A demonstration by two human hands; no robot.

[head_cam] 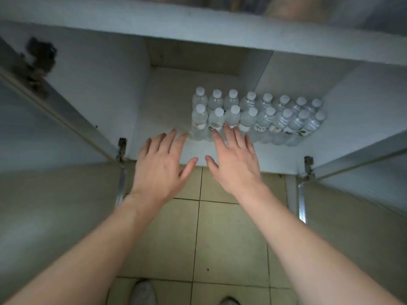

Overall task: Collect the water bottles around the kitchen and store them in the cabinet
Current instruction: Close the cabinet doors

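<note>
Both spread, empty: left hand [159,166], right hand [234,160], before white-capped water bottles [248,119], labels unreadable.

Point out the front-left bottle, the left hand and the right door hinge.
front-left bottle [200,108]: head view, on its white cap.
left hand [159,164]: head view, back of the hand.
right door hinge [308,165]: head view, on its metal body.

Cabinet floor [163,102]: pale, flat panel inside an open lower cabinet, walled at left and right. Bearing: water bottles [255,116], clear plastic with white caps, upright, packed in two rows of eight, touching one another, set toward the right wall, left part of the panel bare. Below the front edge: tiled floor [220,238], beige squares, dark grout lines.
</note>
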